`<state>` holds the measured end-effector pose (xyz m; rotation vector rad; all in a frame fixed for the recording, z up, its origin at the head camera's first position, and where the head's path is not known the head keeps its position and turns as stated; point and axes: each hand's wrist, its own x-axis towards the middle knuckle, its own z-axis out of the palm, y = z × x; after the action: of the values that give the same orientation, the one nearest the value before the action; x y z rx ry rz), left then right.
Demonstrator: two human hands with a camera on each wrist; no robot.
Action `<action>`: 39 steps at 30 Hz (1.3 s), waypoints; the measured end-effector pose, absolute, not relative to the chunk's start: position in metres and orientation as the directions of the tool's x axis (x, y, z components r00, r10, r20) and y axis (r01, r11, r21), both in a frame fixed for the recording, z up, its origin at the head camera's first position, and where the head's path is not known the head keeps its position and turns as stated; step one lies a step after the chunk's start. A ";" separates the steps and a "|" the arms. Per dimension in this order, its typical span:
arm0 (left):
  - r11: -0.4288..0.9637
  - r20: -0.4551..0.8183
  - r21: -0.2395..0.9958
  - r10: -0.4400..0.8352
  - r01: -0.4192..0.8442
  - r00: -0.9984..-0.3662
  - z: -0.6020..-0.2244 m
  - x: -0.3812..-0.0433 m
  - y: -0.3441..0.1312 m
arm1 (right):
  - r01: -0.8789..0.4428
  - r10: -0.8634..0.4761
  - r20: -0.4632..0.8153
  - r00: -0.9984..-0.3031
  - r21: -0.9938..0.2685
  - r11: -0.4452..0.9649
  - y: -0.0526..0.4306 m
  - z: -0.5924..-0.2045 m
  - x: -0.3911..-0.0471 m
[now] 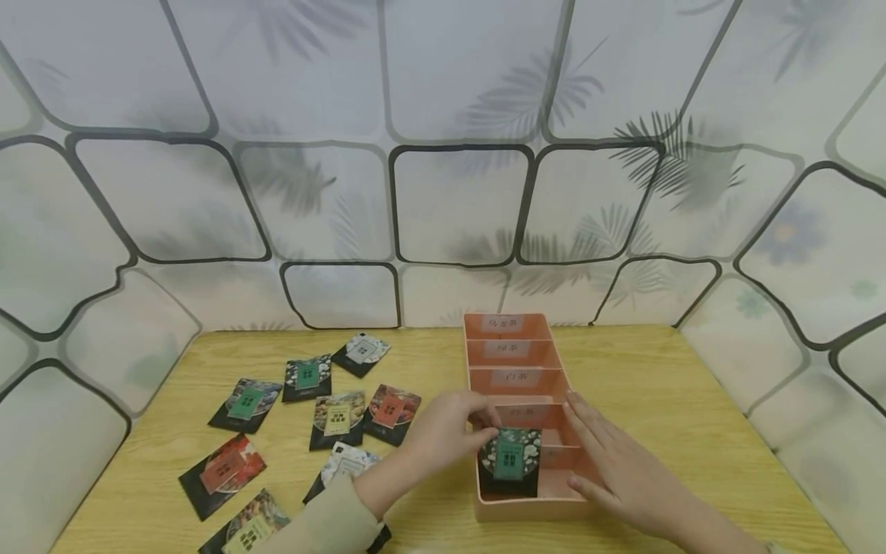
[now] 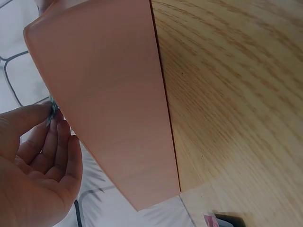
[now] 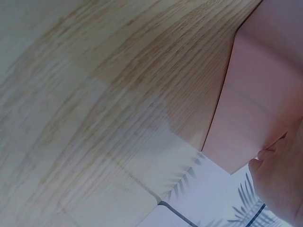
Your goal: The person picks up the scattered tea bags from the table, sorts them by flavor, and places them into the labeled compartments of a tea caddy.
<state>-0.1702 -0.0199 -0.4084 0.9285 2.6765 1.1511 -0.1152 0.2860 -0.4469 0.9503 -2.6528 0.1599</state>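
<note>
A dark sachet with a green label stands in the front compartment of a pink divided box. My left hand pinches its upper left corner between thumb and fingers. In the left wrist view, a sliver of the sachet shows at that hand's fingertips, beside the outer side of the box. Against the right rim lies my right hand, its fingers extended along the edge and its thumb over the front compartment. The right wrist view shows that hand touching the box's rim.
Several sachets lie spread on the wooden table left of the box, among them a red-labelled one, a yellow-labelled one and a white one. Labels mark the box's dividers. Patterned cloth encloses the table's back and sides.
</note>
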 end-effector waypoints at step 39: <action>0.550 0.154 0.640 0.593 0.537 -0.790 -0.403 -0.170 -0.027 | -0.655 -0.609 0.364 -0.705 -0.005 0.756 0.286 -0.446 -0.114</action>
<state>-0.1696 -0.0272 -0.4028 0.9845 2.6936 1.0696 -0.1141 0.2858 -0.4458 0.9733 -2.6126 0.1896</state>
